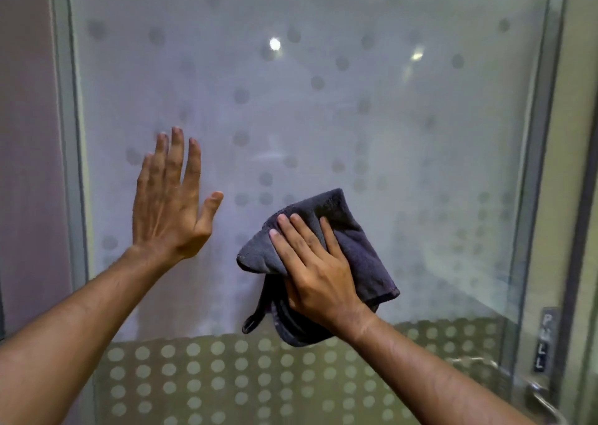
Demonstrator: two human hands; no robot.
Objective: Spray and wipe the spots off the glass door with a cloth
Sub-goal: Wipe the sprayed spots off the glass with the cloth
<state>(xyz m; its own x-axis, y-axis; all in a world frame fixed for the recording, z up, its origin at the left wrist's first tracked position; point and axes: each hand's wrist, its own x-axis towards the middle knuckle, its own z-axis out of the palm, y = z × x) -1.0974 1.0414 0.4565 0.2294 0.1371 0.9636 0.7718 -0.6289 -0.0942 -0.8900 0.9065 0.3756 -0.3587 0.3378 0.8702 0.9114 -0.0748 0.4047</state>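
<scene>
The glass door (323, 107) fills the view, frosted and patterned with round dots. My right hand (315, 272) presses a dark grey cloth (352, 246) flat against the glass at lower centre, fingers spread over it; part of the cloth hangs below my palm. My left hand (171, 198) rests flat on the glass to the left of the cloth, fingers apart and pointing up, holding nothing. No spray bottle is in view.
A grey metal frame (69, 133) borders the glass on the left and another runs down the right. A "PULL" label (547, 343) and a metal door handle (537, 395) sit at lower right. A clearer dotted band (226, 376) crosses the door's bottom.
</scene>
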